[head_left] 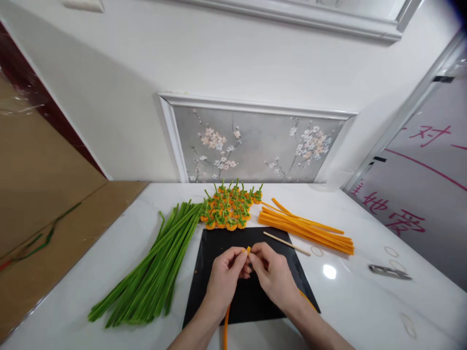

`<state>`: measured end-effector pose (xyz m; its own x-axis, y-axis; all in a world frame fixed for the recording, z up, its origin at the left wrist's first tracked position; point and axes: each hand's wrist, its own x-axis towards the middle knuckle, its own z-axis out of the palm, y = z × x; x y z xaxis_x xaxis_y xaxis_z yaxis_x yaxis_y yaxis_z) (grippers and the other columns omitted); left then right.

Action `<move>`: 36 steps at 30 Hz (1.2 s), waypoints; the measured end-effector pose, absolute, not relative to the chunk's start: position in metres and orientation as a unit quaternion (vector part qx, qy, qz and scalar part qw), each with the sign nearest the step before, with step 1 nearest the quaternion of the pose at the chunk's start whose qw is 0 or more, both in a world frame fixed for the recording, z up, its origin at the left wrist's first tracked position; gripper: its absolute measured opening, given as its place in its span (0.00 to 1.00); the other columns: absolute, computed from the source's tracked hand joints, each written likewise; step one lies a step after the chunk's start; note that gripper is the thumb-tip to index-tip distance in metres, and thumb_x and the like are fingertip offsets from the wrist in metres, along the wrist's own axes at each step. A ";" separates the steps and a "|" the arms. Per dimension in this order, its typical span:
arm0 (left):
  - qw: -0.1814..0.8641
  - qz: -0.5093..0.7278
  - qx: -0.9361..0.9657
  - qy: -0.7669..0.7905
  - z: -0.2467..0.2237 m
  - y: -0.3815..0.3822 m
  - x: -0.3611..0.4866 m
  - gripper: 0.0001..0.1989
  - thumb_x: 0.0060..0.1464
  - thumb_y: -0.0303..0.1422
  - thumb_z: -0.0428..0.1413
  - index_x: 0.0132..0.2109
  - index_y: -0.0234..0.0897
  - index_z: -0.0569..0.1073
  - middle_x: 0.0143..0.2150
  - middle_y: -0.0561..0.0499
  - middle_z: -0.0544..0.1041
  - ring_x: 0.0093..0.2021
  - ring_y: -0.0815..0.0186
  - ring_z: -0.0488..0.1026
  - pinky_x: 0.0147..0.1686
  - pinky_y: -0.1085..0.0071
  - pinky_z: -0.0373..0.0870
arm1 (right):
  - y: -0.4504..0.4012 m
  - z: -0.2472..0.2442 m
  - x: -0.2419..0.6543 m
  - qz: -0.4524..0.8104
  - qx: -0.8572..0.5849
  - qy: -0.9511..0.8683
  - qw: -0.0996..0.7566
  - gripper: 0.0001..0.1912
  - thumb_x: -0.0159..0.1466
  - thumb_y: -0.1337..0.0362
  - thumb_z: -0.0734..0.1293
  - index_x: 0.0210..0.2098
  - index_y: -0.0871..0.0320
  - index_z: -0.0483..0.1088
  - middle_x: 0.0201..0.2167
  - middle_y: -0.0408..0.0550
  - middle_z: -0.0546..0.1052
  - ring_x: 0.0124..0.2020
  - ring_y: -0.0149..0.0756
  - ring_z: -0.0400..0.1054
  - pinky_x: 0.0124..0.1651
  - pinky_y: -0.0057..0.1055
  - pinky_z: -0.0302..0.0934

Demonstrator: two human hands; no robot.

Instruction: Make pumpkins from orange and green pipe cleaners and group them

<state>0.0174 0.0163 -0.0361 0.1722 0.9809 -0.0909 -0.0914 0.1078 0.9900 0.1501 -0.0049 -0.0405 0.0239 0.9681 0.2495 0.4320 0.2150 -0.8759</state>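
Above a black mat (255, 306), my left hand (226, 272) and my right hand (272, 272) meet fingertip to fingertip. Both pinch an orange fuzzy stem (248, 249), whose small bent part shows between them. Orange lengths also hang below my left hand and pass behind my right wrist. Green fuzzy stems (156, 272) lie in a pile to the left. Small orange and green pieces (229, 209) are grouped behind the mat. A bundle of orange stems (306, 228) rests at the right, near a thin wooden stick (286, 243).
Metal snips (389, 271) lie on the white table (343, 311) at the right, with several thin rubber bands around them. Cardboard (73, 228) borders the table on the left. A wall with a framed floral panel (255, 146) stands behind.
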 end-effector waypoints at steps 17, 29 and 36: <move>0.697 0.411 0.390 0.440 -0.034 0.017 0.014 0.18 0.49 0.43 0.59 0.25 0.33 0.67 0.19 0.55 0.68 0.15 0.77 0.60 0.13 0.81 0.54 | -0.006 -0.050 0.152 0.120 -0.468 -0.711 0.510 0.16 0.66 0.72 0.58 0.40 0.54 0.77 0.36 0.48 0.76 0.36 0.34 0.70 0.39 0.28 0.67; 0.725 0.395 0.435 0.358 -0.028 0.019 0.007 0.15 0.51 0.39 0.62 0.28 0.30 0.71 0.23 0.54 0.70 0.20 0.78 0.64 0.20 0.83 0.62 | -0.009 -0.043 0.150 -0.098 -0.473 -0.762 0.430 0.18 0.68 0.73 0.56 0.37 0.55 0.76 0.34 0.48 0.77 0.29 0.34 0.66 0.34 0.32 0.63; 0.733 0.369 0.445 0.360 -0.026 0.021 0.002 0.11 0.51 0.36 0.61 0.32 0.30 0.73 0.30 0.49 0.76 0.24 0.75 0.70 0.24 0.81 0.67 | -0.007 -0.040 0.159 0.153 -0.454 -0.714 0.511 0.14 0.66 0.72 0.59 0.41 0.55 0.76 0.37 0.49 0.76 0.38 0.34 0.72 0.40 0.28 0.68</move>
